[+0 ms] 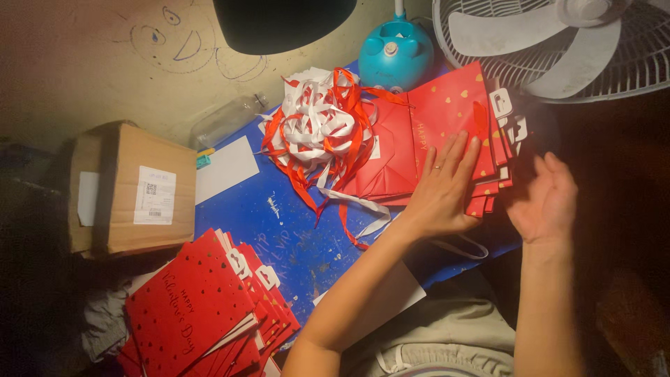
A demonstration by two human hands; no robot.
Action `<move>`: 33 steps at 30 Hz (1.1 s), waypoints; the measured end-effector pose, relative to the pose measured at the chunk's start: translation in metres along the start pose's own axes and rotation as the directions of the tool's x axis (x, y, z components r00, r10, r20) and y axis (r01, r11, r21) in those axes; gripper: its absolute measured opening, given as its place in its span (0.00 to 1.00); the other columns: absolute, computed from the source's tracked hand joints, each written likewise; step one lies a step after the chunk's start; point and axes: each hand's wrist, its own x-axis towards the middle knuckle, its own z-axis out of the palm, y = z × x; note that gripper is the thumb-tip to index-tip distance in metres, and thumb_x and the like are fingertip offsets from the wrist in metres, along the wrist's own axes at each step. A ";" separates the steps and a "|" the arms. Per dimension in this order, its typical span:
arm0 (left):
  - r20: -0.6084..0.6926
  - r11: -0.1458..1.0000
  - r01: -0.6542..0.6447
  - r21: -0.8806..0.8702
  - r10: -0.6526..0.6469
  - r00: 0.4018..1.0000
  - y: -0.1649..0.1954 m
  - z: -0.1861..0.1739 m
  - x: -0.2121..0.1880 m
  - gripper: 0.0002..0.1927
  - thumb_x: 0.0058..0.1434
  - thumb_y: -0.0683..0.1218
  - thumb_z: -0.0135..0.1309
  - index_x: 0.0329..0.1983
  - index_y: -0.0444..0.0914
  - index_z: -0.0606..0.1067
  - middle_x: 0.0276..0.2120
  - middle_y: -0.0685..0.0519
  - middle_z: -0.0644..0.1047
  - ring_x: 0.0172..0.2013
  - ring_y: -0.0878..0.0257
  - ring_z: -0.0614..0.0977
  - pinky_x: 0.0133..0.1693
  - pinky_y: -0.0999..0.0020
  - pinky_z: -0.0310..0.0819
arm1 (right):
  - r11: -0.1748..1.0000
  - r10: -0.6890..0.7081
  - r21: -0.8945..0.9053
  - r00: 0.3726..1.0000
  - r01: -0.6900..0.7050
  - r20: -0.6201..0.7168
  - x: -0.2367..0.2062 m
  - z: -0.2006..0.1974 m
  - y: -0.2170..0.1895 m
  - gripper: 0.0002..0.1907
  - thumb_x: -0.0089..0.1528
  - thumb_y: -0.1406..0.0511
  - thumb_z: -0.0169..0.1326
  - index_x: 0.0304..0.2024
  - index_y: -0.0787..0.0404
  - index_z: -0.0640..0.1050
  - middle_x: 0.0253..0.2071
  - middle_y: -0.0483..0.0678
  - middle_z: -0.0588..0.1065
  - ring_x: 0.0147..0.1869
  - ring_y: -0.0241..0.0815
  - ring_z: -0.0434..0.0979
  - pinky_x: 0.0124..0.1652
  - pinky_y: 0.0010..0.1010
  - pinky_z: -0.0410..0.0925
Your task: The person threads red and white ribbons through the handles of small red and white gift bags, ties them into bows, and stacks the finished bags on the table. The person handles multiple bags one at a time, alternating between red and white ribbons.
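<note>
A stack of flat red gift bags (447,119) lay at two o'clock on the blue table (279,223), the person's left hand (443,188) pressed flat on it, fingers spread. The right hand (544,199) hovered open at its three o'clock edge, holding nothing. A ribbon tangle (321,129) crowded nine o'clock; a fan (558,42) stood behind.

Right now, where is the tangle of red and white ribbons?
In the head view, the ribbon tangle lies at the far middle of the blue table, just below the teal appliance and left of the red bags under the left hand.
</note>
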 end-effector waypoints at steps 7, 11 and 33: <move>-0.069 0.997 -0.035 -0.067 0.031 0.997 -0.001 0.012 -0.001 0.68 0.38 0.55 0.67 0.77 0.29 0.43 0.76 0.33 0.49 0.77 0.38 0.51 0.74 0.38 0.44 | 0.885 -0.231 -0.374 0.959 0.277 0.164 0.012 0.010 0.025 0.19 0.71 0.65 0.57 0.62 0.62 0.67 0.60 0.47 0.71 0.63 0.38 0.72 0.63 0.34 0.66; -0.073 0.998 -0.035 0.048 0.038 0.997 0.012 0.009 0.002 0.63 0.40 0.52 0.65 0.76 0.28 0.47 0.76 0.32 0.51 0.78 0.38 0.52 0.76 0.42 0.47 | 0.837 -0.306 -0.453 0.949 0.308 0.079 0.007 0.021 0.033 0.26 0.63 0.74 0.58 0.60 0.59 0.64 0.57 0.46 0.72 0.60 0.38 0.74 0.59 0.35 0.69; -0.190 0.758 0.276 0.592 -0.201 0.961 0.114 -0.106 -0.065 0.45 0.58 0.55 0.60 0.76 0.36 0.59 0.76 0.42 0.57 0.77 0.50 0.55 0.76 0.49 0.45 | 0.971 0.066 -0.238 0.979 -0.019 0.192 -0.067 0.107 0.051 0.30 0.67 0.66 0.51 0.71 0.63 0.62 0.62 0.49 0.72 0.62 0.41 0.74 0.56 0.32 0.70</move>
